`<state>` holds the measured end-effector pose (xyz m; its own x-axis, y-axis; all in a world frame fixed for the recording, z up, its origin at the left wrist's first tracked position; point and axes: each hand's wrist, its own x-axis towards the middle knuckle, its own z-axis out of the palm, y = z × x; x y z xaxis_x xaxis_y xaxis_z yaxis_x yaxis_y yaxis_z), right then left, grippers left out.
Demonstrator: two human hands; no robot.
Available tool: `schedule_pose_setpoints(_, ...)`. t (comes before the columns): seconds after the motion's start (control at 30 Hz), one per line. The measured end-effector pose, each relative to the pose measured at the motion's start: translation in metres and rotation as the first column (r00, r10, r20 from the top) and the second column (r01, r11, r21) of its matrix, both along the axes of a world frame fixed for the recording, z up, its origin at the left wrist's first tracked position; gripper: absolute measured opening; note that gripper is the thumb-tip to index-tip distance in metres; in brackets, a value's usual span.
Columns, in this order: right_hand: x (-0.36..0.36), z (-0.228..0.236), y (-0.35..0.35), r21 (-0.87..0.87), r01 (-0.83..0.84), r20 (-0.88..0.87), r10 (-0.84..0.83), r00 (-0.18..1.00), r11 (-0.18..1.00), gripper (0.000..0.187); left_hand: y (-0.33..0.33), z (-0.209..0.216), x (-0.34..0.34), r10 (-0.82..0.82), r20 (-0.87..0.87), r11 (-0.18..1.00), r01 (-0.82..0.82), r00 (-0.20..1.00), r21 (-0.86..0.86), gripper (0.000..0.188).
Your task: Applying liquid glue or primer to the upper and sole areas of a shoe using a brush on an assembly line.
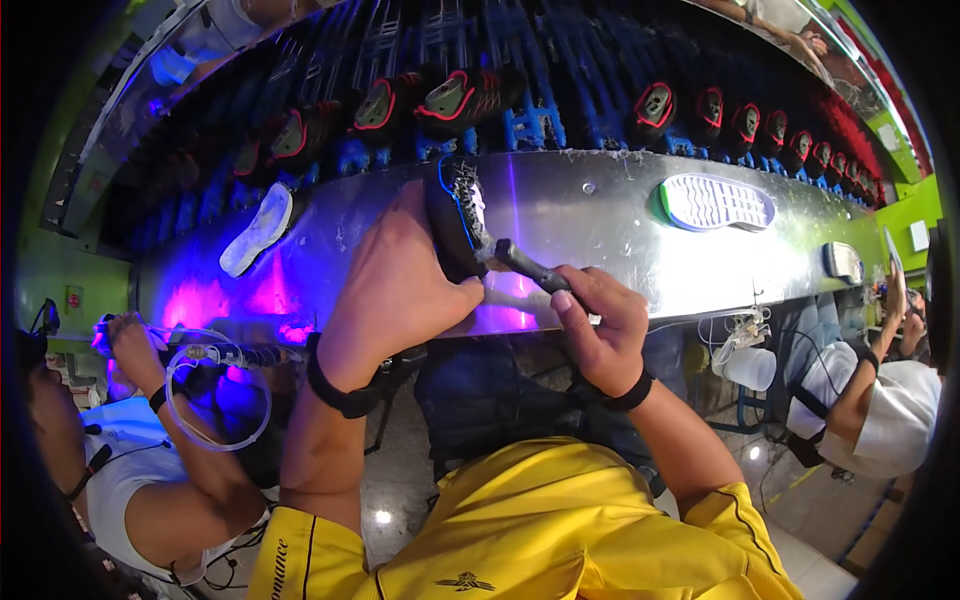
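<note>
A black shoe upper (447, 225) with blue trim stands at the metal bench's near edge, its pale, rough underside turned right. My left hand (405, 285) is closed around it from the left, with the thumb near its lower end. My right hand (605, 325) grips a dark-handled brush (530, 267). The brush's head meets the lower part of the upper's underside; its bristles are hard to make out. A white shoe sole (258, 230) lies on the bench to the left of my left hand. Farther right lies another white sole (718, 203) with a ridged face and green end.
Beyond the metal bench (600, 215), several dark shoes with red collars (375, 105) sit on a blue-pronged rack (535, 120). A small pale sole (843, 262) lies at the bench's right. Co-workers sit at both sides; a clear hose (265, 400) loops at left, and a white cup (750, 368) hangs at right.
</note>
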<state>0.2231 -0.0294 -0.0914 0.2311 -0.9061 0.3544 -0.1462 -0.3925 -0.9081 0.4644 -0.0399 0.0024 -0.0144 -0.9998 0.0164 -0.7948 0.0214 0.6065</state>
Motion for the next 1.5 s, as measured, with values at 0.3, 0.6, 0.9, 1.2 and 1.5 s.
schedule_pose_setpoints(0.3,0.003,-0.019,0.023,0.138,0.112,-0.156,-0.090,0.984,0.984,0.022,0.005,-0.019,0.033,0.096,-0.006,0.991,-0.095,0.995,0.096,0.100)
schedule_pose_setpoints(0.6,-0.017,0.039,0.021,0.189,0.043,-0.120,-0.020,0.993,0.981,0.024,0.048,-0.044,0.028,0.069,-0.728,0.995,0.007,0.682,0.101,0.114)
schedule_pose_setpoints(0.9,-0.030,0.072,0.022,0.039,0.048,-0.236,-0.037,0.971,0.998,0.018,0.066,-0.031,0.009,0.045,-0.733,0.990,0.070,0.679,0.125,0.109)
schedule_pose_setpoints(1.2,-0.032,0.082,0.013,0.046,0.084,-0.286,-0.067,0.956,0.995,0.019,0.068,-0.016,0.007,0.011,-0.709,0.981,0.129,0.706,0.144,0.106)
schedule_pose_setpoints(1.5,-0.043,0.087,0.016,0.249,-0.111,-0.218,0.167,0.962,0.962,0.020,0.057,-0.016,0.016,0.199,-0.891,0.966,0.072,0.409,0.249,0.093)
